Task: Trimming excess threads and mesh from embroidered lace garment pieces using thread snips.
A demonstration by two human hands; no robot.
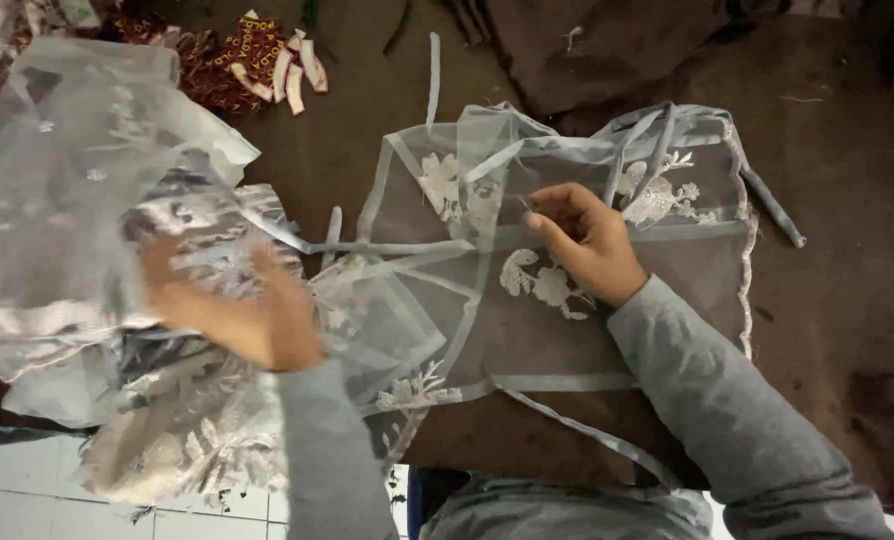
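Observation:
A sheer grey organza piece [567, 330] with pale bands, ties and white floral embroidery lies spread on a dark brown cloth-covered table [847, 300]. My right hand [587, 240] rests on it near the middle, fingers curled, pinching the fabric at a band. My left hand [232, 300], blurred by motion, lies flat with fingers spread on a crumpled heap of similar sheer embroidered pieces [87, 220] at the left. Both arms wear grey sleeves.
A small pile of red and white woven labels [257, 65] lies at the back left. Dark brown fabric [607, 40] is bunched at the back. White floor tiles [27, 490] show beyond the table's near left edge.

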